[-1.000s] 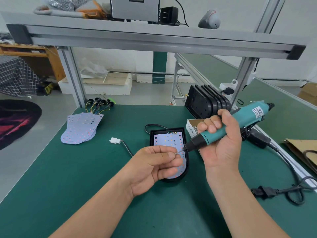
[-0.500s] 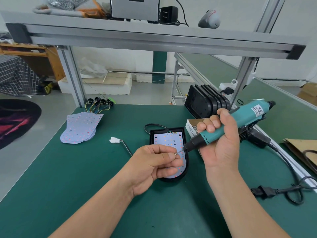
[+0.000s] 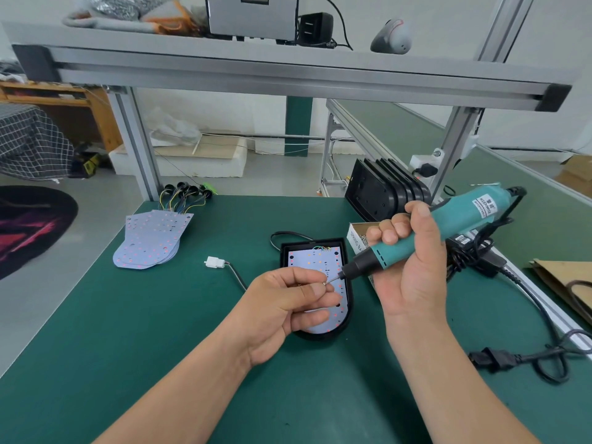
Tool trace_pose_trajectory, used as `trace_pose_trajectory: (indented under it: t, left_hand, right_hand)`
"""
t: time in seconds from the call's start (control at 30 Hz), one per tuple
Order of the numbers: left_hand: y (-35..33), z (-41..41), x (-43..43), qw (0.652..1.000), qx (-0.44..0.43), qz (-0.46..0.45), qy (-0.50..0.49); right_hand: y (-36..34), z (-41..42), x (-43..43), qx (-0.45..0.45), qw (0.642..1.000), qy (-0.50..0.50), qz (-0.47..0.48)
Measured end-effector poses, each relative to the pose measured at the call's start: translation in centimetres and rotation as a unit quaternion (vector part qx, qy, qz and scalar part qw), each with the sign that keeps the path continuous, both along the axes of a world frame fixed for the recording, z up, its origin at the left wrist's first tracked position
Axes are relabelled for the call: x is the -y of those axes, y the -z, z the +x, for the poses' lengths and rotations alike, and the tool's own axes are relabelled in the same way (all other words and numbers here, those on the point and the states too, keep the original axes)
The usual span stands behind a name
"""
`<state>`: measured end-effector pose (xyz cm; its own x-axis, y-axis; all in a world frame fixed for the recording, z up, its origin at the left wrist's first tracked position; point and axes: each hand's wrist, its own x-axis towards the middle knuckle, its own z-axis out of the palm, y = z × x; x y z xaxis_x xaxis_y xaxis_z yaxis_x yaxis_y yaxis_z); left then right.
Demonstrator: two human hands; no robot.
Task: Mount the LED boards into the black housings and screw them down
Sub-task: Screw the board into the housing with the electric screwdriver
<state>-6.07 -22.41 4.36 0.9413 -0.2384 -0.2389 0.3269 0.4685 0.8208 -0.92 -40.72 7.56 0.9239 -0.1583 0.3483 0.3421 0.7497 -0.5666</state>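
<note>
Small screw (image 3: 325, 282) pinched between left hand (image 3: 288, 304) thumb and forefinger, frame centre, touching bit tip of electric screwdriver (image 3: 448, 224). Driver's long axis slants upper right to lower left. Right hand (image 3: 408, 274) wrapped tight round teal barrel. Both hover just above LED board (image 3: 315, 261) seated in black housing (image 3: 307, 245). Judgement: seat screw on bit, then tip driver down onto board hole. Green bench mat (image 3: 144, 331) flat. Screw box (image 3: 355, 233) just right of housing; spare boards (image 3: 150, 241) left of centre, well apart.

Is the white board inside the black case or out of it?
In. The board lies flat inside the case, whose black rim frames its visible edges.
</note>
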Motion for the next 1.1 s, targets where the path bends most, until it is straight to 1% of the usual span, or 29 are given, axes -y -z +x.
trace_pose_trajectory:
  t: [0.13, 0.33, 0.53, 0.67, 0.87, 1.1]
  left_hand:
    - [0.0, 0.0, 0.0, 1.000, 0.005, -0.006, 0.012]
    - [0.2, 0.0, 0.0, 1.000, 0.016, 0.007, -0.001]
    - [0.6, 0.0, 0.2, 0.995, 0.058, 0.074, -0.033]
    - [0.7, 0.0, 0.3, 0.990, 0.081, 0.106, -0.045]
    - [0.8, 0.0, 0.4, 0.993, 0.074, 0.092, -0.031]
    - [0.5, 0.0, 0.3, 0.997, 0.056, 0.053, -0.005]
  right_hand:
    - [0.1, 0.1, 0.2, -0.016, 1.000, -0.003, 0.014]
    - [0.3, -0.1, -0.1, -0.002, 1.000, -0.014, 0.008]
    - [0.2, -0.2, -0.5, -0.023, 1.000, 0.004, -0.005]
    - [0.4, -0.3, -0.7, -0.050, 0.998, 0.016, 0.019]
    - [0.8, 0.0, -0.5, -0.078, 0.996, 0.023, 0.044]
    - [1.1, 0.3, -0.4, -0.088, 0.994, 0.016, 0.065]
